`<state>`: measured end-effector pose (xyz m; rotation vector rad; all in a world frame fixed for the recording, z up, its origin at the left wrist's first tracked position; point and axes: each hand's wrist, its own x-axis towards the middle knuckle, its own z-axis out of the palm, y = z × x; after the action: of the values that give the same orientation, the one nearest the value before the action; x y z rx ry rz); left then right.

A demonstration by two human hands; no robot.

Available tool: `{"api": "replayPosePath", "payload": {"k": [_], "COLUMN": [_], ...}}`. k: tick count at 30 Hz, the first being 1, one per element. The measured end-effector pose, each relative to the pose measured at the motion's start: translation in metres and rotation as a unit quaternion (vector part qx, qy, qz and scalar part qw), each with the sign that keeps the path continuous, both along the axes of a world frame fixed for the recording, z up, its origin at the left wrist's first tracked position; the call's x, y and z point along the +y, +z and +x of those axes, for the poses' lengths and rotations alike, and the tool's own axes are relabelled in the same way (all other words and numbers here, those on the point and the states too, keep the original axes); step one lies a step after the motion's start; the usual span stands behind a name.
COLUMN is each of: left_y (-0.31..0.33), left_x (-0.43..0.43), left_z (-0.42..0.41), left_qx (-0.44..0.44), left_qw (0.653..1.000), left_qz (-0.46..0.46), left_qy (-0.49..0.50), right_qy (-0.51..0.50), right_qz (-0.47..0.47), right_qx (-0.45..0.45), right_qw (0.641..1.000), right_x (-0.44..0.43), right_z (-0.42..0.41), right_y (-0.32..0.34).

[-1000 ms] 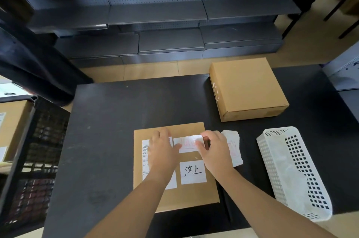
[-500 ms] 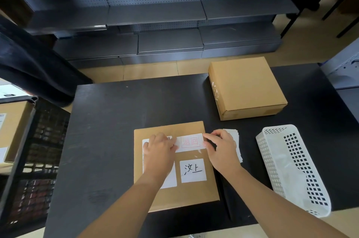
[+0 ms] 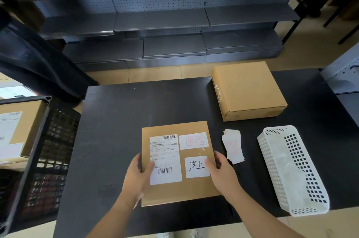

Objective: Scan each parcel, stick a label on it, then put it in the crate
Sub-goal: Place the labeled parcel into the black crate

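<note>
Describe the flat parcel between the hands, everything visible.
The flat parcel is a thin brown cardboard mailer, face up near the front of the black table. Three white labels sit on top: a shipping label with two barcodes at left, a red-stamped label upper right, a handwritten label below it. The left hand grips its left edge, thumb on the shipping label; the right hand grips the right edge, thumb by the handwritten label.

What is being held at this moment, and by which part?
Both hands hold the flat parcel: the left hand grips its left edge, the right hand its right edge, thumbs on top.
</note>
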<state>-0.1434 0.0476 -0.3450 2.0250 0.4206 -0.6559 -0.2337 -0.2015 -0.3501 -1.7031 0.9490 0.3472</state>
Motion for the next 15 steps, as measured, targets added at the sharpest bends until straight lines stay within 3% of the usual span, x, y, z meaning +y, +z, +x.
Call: {"api": "replayPosePath", "payload": {"k": [8, 15], "left_y": [0.007, 0.055], "left_x": [-0.005, 0.0], "left_z": [-0.006, 0.0], "left_qx": [0.006, -0.031], "left_qw": [0.998, 0.993], "left_qz": [-0.063, -0.1], "left_qy": [0.027, 0.05], "right_qy": [-0.018, 0.002], "right_qz": [0.029, -0.007], "right_qx": [-0.011, -0.048], "right_qw": [0.999, 0.999], "right_x": [0.003, 0.004], "right_z": [0.003, 0.025], "right_y": [0.002, 0.049]}}
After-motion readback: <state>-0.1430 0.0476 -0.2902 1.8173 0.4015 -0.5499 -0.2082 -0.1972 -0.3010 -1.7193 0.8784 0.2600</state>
